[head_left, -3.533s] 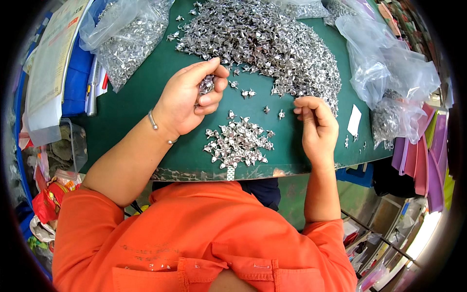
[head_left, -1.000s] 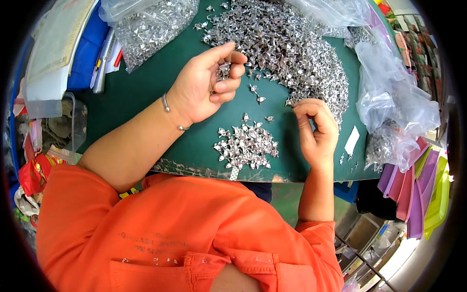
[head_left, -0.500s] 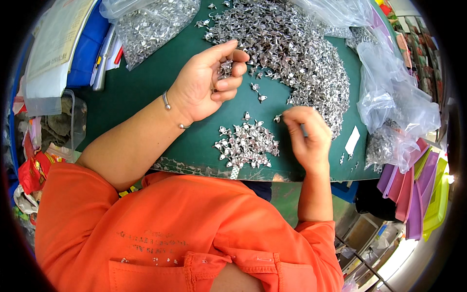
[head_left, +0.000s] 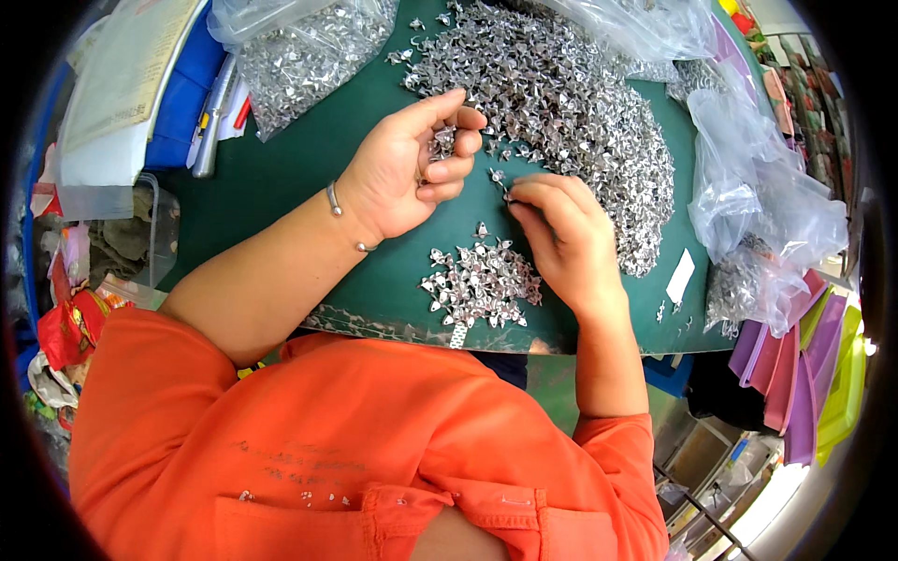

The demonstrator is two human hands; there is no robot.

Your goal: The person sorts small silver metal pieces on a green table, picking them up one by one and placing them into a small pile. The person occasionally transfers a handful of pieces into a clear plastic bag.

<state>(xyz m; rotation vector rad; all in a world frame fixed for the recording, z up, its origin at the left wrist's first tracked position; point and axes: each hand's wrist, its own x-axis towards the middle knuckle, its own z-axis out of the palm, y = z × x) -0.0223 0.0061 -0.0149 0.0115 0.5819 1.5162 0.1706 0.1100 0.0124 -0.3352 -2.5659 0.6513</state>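
Note:
My left hand (head_left: 398, 178), palm up with its fingers curled, holds several small shiny metal pieces (head_left: 442, 142); the fingers partly hide them. My right hand (head_left: 578, 248) has thumb and forefinger pinched at a small winged metal piece (head_left: 508, 195). Another loose metal piece (head_left: 497, 175) lies right by those fingertips. Beyond both hands spreads a large heap of similar pieces (head_left: 561, 103). A smaller pile (head_left: 482, 283) sits between my forearms near the table's front edge, a white patterned strip (head_left: 458, 335) sticking out under it.
The green table (head_left: 327, 271) has a worn front edge. At the far left lie a clear bag of metal pieces (head_left: 309, 65), a blue bin (head_left: 178, 103) and a plastic tub (head_left: 164, 229). Crumpled clear bags (head_left: 748, 196), a white paper slip (head_left: 681, 277) and colored plastic bins (head_left: 795, 374) are at the right.
My right hand has moved left and away from me, from beside the small pile to the loose pieces by the large heap. My left hand still holds its metal pieces. The whole view has shifted slightly.

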